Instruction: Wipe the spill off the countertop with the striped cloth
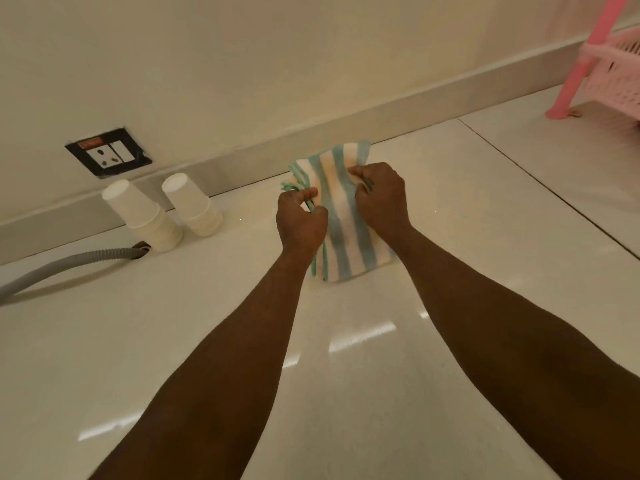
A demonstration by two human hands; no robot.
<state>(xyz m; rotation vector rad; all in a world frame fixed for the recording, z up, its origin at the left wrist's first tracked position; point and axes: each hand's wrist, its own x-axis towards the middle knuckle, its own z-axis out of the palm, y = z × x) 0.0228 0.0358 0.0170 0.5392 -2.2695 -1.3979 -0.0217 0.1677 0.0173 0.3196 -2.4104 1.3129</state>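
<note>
A folded cloth (341,216) with teal and white stripes lies on the glossy white countertop (346,358), close to the back wall. My left hand (300,220) pinches the cloth's green-trimmed left edge between closed fingers. On the cloth's right side, my right hand (379,195) grips the fabric with curled fingers. Both forearms reach in from the bottom of the view. I cannot make out any spill; the surface only shows light reflections.
Two stacks of upside-down white paper cups (145,216) (194,204) stand to the left near the wall. A grey corrugated hose (65,265) lies at the far left. A wall socket (107,155) is above them. A pink plastic rack (602,64) stands at the top right.
</note>
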